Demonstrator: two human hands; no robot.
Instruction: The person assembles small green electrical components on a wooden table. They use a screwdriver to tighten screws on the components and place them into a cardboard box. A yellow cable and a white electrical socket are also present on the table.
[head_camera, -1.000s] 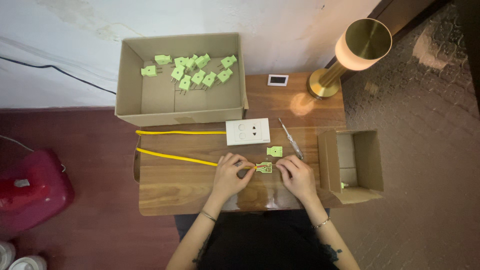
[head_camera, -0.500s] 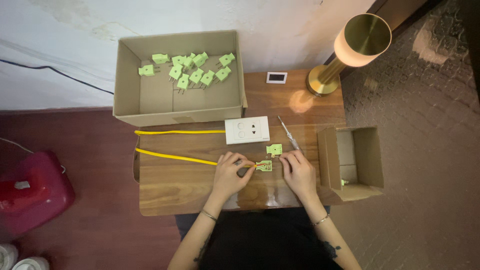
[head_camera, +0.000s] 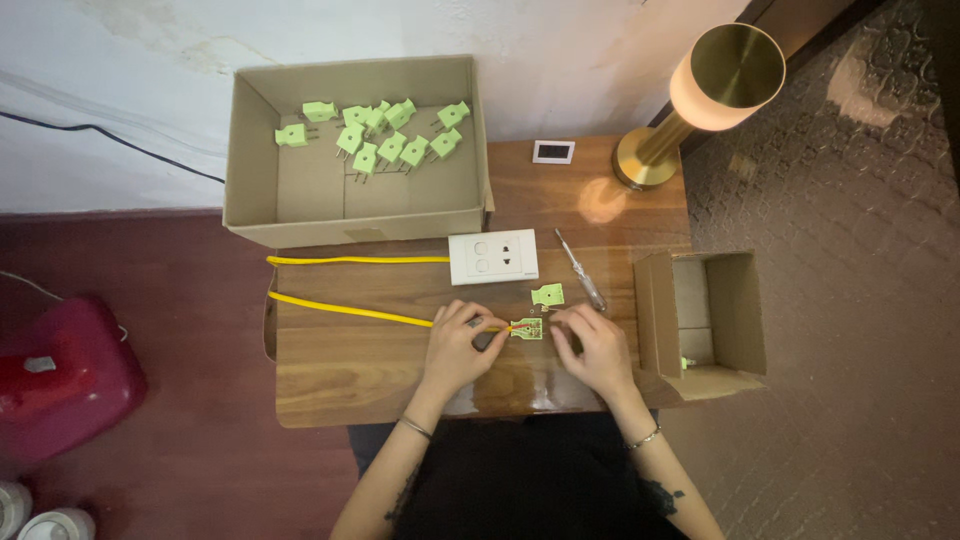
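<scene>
- While both hands meet at the near middle of the wooden table (head_camera: 350, 380), the left hand (head_camera: 458, 345) is pinched together on the end of the yellow cable (head_camera: 340, 309), where it reaches the open green plug half (head_camera: 527, 328).
- Fingers of the right hand (head_camera: 597, 348) close on the right edge of that plug half and press it flat on the wood; it lies between the two hands, touching both.
- To do this well, in my judgement, the plug half should stay pinned and level while the cable end is fed straight into it, with short, steady finger moves rather than a push from the wrist.
- Just beyond, the plug's loose green cover (head_camera: 547, 295) lies beside a small screwdriver (head_camera: 582, 269), both within easy reach.
- Farther back sits a white socket plate (head_camera: 493, 257), with the cable's other run leading to its left edge.
- At the right, a small cardboard box (head_camera: 700, 310) lies on its side with something green at its mouth.
- At the far edge, a large cardboard box (head_camera: 255, 150) holds a scatter of green plugs (head_camera: 375, 130); a brass lamp (head_camera: 700, 90) stands at the far right.
- Wire ends, screws and terminals inside the plug half are too small to make out, and fingertips cover the joint.
</scene>
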